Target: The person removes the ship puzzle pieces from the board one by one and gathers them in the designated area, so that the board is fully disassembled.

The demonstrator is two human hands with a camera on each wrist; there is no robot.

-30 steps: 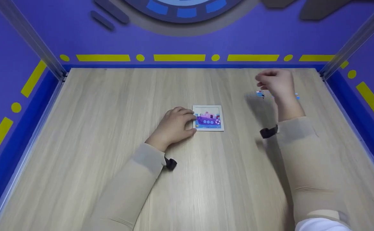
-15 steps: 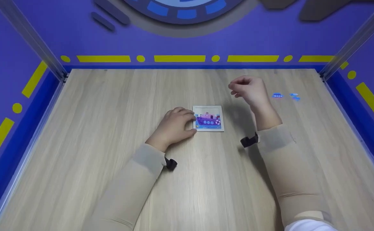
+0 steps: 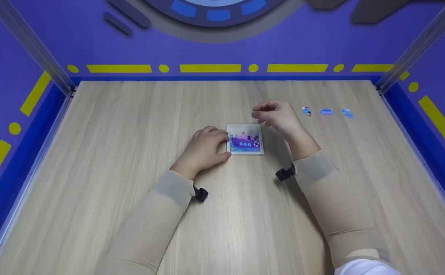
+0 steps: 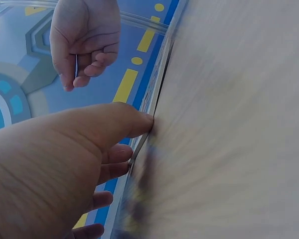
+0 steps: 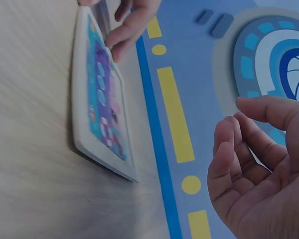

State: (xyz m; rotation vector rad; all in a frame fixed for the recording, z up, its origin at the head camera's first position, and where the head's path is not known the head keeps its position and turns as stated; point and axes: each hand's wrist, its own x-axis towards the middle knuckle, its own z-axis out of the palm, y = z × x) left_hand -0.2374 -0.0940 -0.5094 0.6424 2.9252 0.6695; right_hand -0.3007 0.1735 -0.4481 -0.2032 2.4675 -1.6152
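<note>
A small square picture puzzle [image 3: 247, 142] in a white frame lies near the middle of the table, showing a purple ship on blue water. The top strip of its picture area is pale. My left hand [image 3: 205, 149] holds its left edge, thumb at the near corner and fingers farther up that side. Above and to the right of the puzzle hovers my right hand [image 3: 278, 117], its fingers loosely bent. In the right wrist view the thumb and index tips of the right hand [image 5: 259, 169] are close together, and no piece shows between them.
Three small coloured puzzle pieces lie in a row at the back right: a left one [image 3: 306, 111], a middle one [image 3: 326, 112] and a right one [image 3: 347, 113]. Purple-blue panels with yellow markings [image 3: 210, 68] border the wooden table [image 3: 131, 110].
My right hand has travelled left and toward me, from over the loose pieces to beside the puzzle, uncovering the row of pieces. The left hand has kept its place on the puzzle.
</note>
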